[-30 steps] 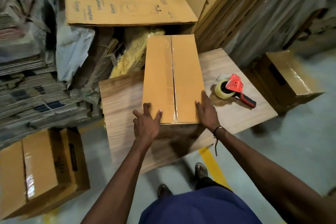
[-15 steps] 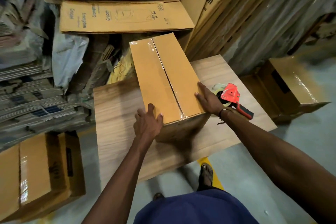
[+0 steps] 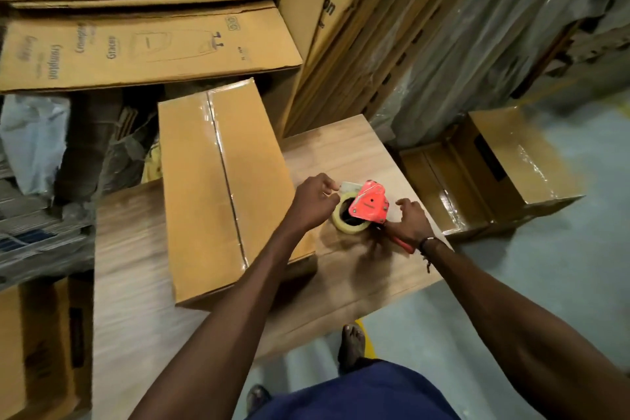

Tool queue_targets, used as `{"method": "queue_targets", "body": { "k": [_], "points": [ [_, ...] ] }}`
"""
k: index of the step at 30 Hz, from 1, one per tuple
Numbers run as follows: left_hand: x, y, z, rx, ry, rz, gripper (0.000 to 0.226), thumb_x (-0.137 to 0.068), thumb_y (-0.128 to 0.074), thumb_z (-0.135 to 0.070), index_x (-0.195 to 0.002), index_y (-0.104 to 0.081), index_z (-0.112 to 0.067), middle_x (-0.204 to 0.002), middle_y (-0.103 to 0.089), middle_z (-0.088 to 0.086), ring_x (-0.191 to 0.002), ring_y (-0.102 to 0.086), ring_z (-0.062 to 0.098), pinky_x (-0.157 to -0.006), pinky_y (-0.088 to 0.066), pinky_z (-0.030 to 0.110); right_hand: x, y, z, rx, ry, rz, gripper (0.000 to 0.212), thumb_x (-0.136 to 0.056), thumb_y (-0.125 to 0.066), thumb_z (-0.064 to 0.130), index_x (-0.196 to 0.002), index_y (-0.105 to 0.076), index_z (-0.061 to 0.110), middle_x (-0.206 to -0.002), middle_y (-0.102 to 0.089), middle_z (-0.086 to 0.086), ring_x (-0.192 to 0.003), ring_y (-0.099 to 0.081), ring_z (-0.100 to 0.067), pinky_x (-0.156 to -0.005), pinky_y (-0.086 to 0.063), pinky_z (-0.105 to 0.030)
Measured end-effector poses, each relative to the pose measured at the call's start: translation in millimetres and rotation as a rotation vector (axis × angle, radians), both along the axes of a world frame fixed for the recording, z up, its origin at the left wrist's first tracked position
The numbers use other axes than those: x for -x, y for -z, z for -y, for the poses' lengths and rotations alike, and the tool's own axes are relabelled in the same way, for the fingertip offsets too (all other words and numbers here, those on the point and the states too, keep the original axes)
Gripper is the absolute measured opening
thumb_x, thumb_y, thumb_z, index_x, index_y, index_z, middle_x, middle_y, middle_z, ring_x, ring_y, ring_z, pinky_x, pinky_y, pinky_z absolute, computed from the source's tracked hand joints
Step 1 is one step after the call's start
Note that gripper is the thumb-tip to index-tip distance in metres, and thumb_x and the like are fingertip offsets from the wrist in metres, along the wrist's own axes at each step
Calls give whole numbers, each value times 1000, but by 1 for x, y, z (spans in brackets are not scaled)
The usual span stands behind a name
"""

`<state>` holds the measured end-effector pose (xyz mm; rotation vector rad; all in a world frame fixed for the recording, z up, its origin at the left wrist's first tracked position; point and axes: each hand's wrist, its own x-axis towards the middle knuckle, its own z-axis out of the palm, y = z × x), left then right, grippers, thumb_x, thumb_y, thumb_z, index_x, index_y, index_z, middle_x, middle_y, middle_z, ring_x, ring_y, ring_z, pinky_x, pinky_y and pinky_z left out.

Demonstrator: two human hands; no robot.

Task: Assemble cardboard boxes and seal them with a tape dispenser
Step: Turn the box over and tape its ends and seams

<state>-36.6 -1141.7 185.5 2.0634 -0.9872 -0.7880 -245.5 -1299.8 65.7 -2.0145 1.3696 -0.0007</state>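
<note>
Lying flat on the table (image 3: 341, 147), the box (image 3: 218, 187) runs near to far, its taped seam tilted slightly left at the far end. Right of it sits the dispenser (image 3: 370, 204), handle pointing near-right. The left hand (image 3: 312, 203) pinches the tape end; the right hand (image 3: 407, 223) curls around the handle. Flat cartons (image 3: 143, 48) are stacked beyond, above a grey floor (image 3: 545, 283).

Both arms reach fwd & down from bottom of frame, bare forearms. Left hand (image 3: 312, 203) crosses toward centre, fingers curled, thumb & forefinger pinching the loose tape end at the tape dispenser (image 3: 370, 206). Right hand (image 3: 409, 223) just right of it, wrist w/ dark band, fingers curled round the dispenser's handle, forefinger partly lifted. Hands near each other, not touching.
</note>
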Motion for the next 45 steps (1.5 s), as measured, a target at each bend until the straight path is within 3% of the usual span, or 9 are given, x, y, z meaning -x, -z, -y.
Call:
{"method": "queue_targets", "body": {
  "k": [7,11,19,26,29,31,36,39,45],
  "points": [
    [2,51,49,-190,-68,-99,8,-92,-64,-9,-97,-68,-13,-87,-66,1,-72,-59,20,-58,-41,25,-4,56,21,-135,-217,-209,75,-84,-50,68,-131,-51,9,-125,-61,-23,-120,-58,-46,-96,-50,-53],
    [1,63,48,-212,-117,-92,9,-92,-64,-8,-94,-70,-15,-82,-64,-4,-76,-60,19,-70,-48,31,-12,60,6,-76,-228,-251,53,-104,-46,53,-133,-44,9,-133,-51,-23,-126,-49,-46,-98,-45,-54],
    [-7,56,38,-244,-172,-101,22,-95,-47,1,-101,-67,-6,-87,-62,0,-85,-62,26,-76,-58,43,-22,25,15,231,-255,-312,49,-104,-40,57,-120,-56,13,-122,-63,-20,-114,-56,-41,-96,-38,-49],
    [-5,28,35,-130,-358,-446,18,-104,-40,5,-108,-56,8,-79,-62,18,-58,-69,21,-52,-57,25,-29,-50,60,252,-215,-106,69,-109,-22,57,-98,-69,9,-100,-70,-16,-88,-63,-37,-71,-42,-38],
    [-4,17,35,-69,-434,-608,18,-107,-39,4,-113,-55,11,-83,-63,22,-70,-72,31,-51,-58,27,-40,-88,71,196,-188,33,82,-104,-13,68,-80,-69,13,-84,-73,-8,-75,-63,-30,-71,-50,-41],
    [-1,3,36,-23,-516,-751,26,-110,-41,-4,-123,-54,14,-99,-64,27,-92,-70,40,-56,-60,29,-50,-110,71,135,-219,155,86,-104,-12,68,-68,-70,15,-67,-72,-1,-65,-66,-22,-72,-56,-44],
    [-2,-28,16,222,-617,-1216,53,-109,-45,-40,-121,-58,10,-117,-68,28,-97,-71,36,-84,-61,44,-76,-158,38,-26,-325,410,86,-109,-13,62,-63,-65,12,-55,-66,-1,-50,-67,-16,-62,-52,-35],
    [-8,-44,-7,455,-695,-1348,25,-100,-51,-8,-117,-64,5,-118,-66,24,-96,-67,33,-84,-62,41,-92,-160,11,-88,-389,442,85,-108,-15,65,-61,-63,13,-56,-66,-3,-47,-63,-17,-62,-51,-36],
    [-4,-43,-83,475,-901,-1342,37,-104,-27,10,-135,-48,15,-101,-66,29,-91,-68,33,-55,-61,32,-122,-152,-46,-76,-541,436,82,-111,-20,57,-62,-65,8,-61,-70,-7,-47,-59,-17,-61,-50,-39]
  ]
}}
